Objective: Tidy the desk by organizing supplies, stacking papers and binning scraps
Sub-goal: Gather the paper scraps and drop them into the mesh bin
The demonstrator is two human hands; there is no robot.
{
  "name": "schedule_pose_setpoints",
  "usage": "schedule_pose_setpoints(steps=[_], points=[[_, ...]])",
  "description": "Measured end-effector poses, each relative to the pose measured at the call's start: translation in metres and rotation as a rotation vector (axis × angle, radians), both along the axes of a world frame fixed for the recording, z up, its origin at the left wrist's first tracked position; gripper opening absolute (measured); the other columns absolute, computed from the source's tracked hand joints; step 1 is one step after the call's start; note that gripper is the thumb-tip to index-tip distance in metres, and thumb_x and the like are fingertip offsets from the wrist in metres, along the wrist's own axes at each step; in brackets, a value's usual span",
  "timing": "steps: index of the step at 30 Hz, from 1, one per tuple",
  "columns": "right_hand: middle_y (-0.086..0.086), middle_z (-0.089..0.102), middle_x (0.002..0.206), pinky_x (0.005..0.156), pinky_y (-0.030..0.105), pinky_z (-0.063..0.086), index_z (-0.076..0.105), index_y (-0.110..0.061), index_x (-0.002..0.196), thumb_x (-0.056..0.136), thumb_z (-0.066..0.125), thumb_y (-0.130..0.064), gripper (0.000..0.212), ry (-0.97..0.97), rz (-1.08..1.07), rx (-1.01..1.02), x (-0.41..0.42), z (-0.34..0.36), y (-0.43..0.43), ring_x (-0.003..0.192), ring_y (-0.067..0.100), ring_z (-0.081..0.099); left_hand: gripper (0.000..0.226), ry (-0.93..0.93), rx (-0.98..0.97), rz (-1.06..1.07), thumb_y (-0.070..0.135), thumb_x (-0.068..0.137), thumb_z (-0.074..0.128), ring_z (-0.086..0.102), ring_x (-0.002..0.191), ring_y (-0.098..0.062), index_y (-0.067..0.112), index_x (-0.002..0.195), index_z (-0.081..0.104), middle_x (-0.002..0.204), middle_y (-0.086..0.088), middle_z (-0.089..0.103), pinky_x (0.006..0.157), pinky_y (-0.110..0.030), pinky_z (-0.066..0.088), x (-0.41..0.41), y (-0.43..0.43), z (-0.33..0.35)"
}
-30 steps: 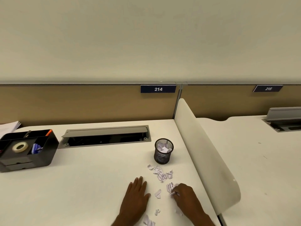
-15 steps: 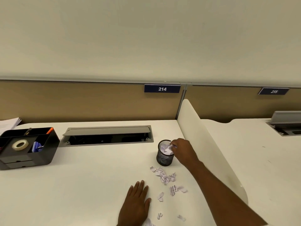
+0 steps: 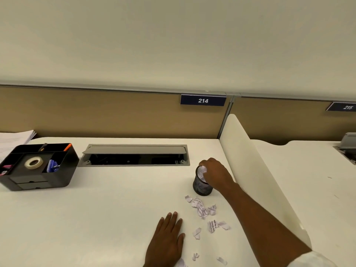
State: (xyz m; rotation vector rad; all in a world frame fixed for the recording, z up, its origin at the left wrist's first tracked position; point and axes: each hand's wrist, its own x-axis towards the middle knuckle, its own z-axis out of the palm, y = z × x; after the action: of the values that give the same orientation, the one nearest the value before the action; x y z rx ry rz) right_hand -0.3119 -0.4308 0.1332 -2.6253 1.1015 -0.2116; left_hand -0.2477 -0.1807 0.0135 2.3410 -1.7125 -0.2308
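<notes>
A small black mesh cup [image 3: 201,186] stands on the white desk [image 3: 107,209], with white paper inside it. My right hand [image 3: 216,175] reaches over its mouth from the right, fingers curled down and pinched on white paper scraps [image 3: 202,171] at the rim. Several torn paper scraps [image 3: 201,208] lie on the desk just in front of the cup, and more [image 3: 213,226] sit nearer to me. My left hand [image 3: 166,241] rests flat on the desk, palm down, fingers spread, to the left of the scraps.
A black desk organiser [image 3: 36,168] at the left holds a tape roll [image 3: 33,162], pens and clips. A paper stack [image 3: 13,139] lies behind it. An open cable tray [image 3: 134,156] is sunk into the desk. A white divider panel [image 3: 256,170] rises at the right.
My right hand lifted scraps from the desk near me, carried them up to the mesh cup and has now dropped lower onto its mouth. My left hand stayed flat on the desk.
</notes>
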Motion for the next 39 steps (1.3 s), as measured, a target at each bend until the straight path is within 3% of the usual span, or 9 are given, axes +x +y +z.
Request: schedule_pose_setpoints(steps=[6,11,15,21,25,28,31,35,39], points=[[0.010,0.060,0.100,0.065,0.031,0.042,0.061,-0.012,0.098,0.079,0.051,0.003,0.026,-0.124,-0.124,-0.019,-0.017,0.014,0.014,0.088,0.028,0.058,0.065,0.029,-0.010,-0.022,0.044,0.101,0.017,0.066,0.113,-0.023,0.016,0.111,0.074,0.126,-0.006,0.067,0.113,-0.027,0.011,-0.001,0.003,-0.003],[0.009,0.062,0.101,0.078,0.038,0.051,0.060,-0.012,0.100,0.081,0.060,-0.004,0.021,-0.233,-0.237,0.043,-0.065,0.016,0.047,0.092,0.028,0.060,0.051,0.122,-0.001,0.001,0.045,0.094,0.038,0.049,0.133,-0.024,0.017,0.129,0.063,0.145,-0.007,0.050,0.115,-0.019,-0.007,-0.001,0.003,0.007],[0.011,0.062,0.115,0.091,0.032,0.047,0.056,-0.014,0.120,0.082,0.065,-0.021,0.040,0.098,-0.217,0.214,-0.118,-0.010,0.077,0.111,0.026,0.057,0.082,0.271,0.066,0.002,0.074,0.087,0.031,0.002,0.151,-0.016,0.021,0.150,0.033,0.163,0.000,0.007,0.120,-0.031,-0.005,-0.003,0.005,0.003],[0.009,0.042,0.141,0.102,0.034,0.041,0.035,-0.016,0.142,0.070,0.073,-0.056,0.091,0.407,-0.223,0.446,-0.172,-0.041,0.122,0.130,0.023,0.044,0.139,0.247,0.156,-0.111,0.105,0.045,0.033,-0.024,0.146,-0.015,0.028,0.154,-0.006,0.161,0.000,-0.019,0.118,-0.044,-0.017,-0.043,0.036,0.000],[0.009,0.036,0.142,0.099,0.038,0.045,0.024,-0.016,0.144,0.059,0.075,-0.065,0.111,0.559,-0.214,0.470,-0.188,-0.040,0.145,0.129,0.026,0.045,0.154,0.209,0.206,-0.131,0.107,0.030,0.037,-0.036,0.140,-0.020,0.030,0.139,-0.038,0.152,-0.001,-0.037,0.113,-0.052,-0.025,-0.079,0.055,-0.004],[0.010,0.038,0.138,0.085,0.038,0.049,0.014,-0.021,0.145,0.052,0.081,-0.062,0.122,0.680,-0.155,0.480,-0.194,-0.034,0.164,0.115,0.029,0.057,0.155,0.169,0.255,-0.127,0.106,0.028,0.037,-0.039,0.138,-0.024,0.027,0.133,-0.046,0.147,-0.004,-0.043,0.110,-0.054,-0.027,-0.091,0.062,-0.004],[0.013,0.044,0.128,0.082,0.042,0.055,0.019,-0.019,0.138,0.054,0.088,-0.047,0.112,0.674,-0.109,0.514,-0.192,-0.037,0.190,0.104,0.033,0.062,0.147,0.143,0.261,-0.084,0.102,0.042,0.036,-0.031,0.143,-0.025,0.022,0.146,-0.029,0.151,-0.006,-0.036,0.112,-0.054,-0.021,-0.097,0.063,-0.003],[0.013,0.052,0.120,0.080,0.039,0.053,0.032,-0.015,0.126,0.066,0.082,-0.033,0.079,0.495,-0.142,0.457,-0.183,-0.054,0.211,0.103,0.031,0.061,0.102,0.122,0.190,-0.023,0.079,0.079,0.035,-0.009,0.150,-0.020,0.023,0.155,-0.002,0.163,-0.006,-0.008,0.119,-0.046,-0.008,-0.093,0.060,-0.001],[0.004,0.056,0.088,0.049,0.025,0.047,0.045,-0.020,0.082,0.073,0.075,-0.019,0.031,0.208,-0.236,0.567,-0.172,-0.059,0.212,0.054,0.018,0.058,0.067,0.100,0.122,-0.057,0.051,0.098,0.035,0.007,0.150,-0.017,0.020,0.154,0.015,0.163,-0.005,0.009,0.121,-0.032,0.005,-0.083,0.061,0.005]])
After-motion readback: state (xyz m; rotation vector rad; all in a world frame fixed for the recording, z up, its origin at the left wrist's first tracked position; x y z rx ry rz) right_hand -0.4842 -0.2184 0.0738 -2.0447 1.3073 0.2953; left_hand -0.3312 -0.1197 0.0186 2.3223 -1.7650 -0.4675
